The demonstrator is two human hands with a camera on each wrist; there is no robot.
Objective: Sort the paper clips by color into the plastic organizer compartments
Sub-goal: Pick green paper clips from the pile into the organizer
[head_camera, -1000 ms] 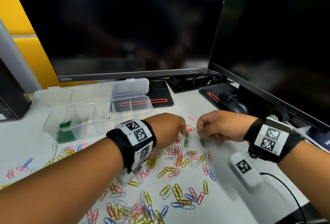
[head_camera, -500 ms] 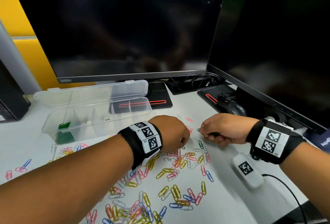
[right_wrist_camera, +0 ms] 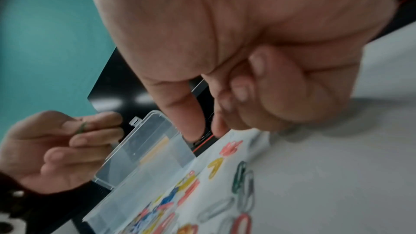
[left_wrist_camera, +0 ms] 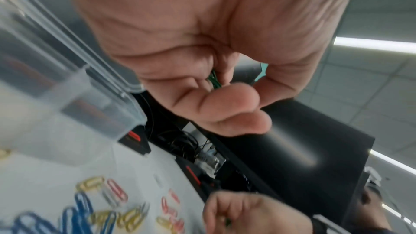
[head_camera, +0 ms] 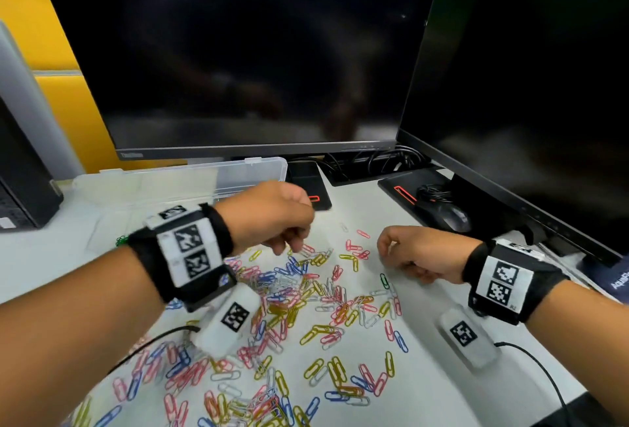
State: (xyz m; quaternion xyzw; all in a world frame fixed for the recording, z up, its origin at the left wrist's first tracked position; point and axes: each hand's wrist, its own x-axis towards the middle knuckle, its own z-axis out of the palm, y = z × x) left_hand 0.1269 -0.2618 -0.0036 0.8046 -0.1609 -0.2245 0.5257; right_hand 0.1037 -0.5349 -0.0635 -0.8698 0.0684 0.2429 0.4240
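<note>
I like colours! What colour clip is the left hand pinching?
Green clip, best in the left wrist view.

White bench [head_camera: 442, 389]. Loose paper clips [head_camera: 306, 307], pink, yellow, blue, white, scattered across centre and near edge; one green clip [head_camera: 384, 280] lies apart at the right. Clear plastic organizer [head_camera: 177, 185], lid open, at back left. Two monitor bases [head_camera: 413, 185] and a black mouse [head_camera: 449, 217] at the rear.

Right hand [right_wrist_camera: 258, 81] curls above a green clip [right_wrist_camera: 239, 175]; left hand [right_wrist_camera: 56, 149] pinches another green clip [right_wrist_camera: 81, 127].
</note>
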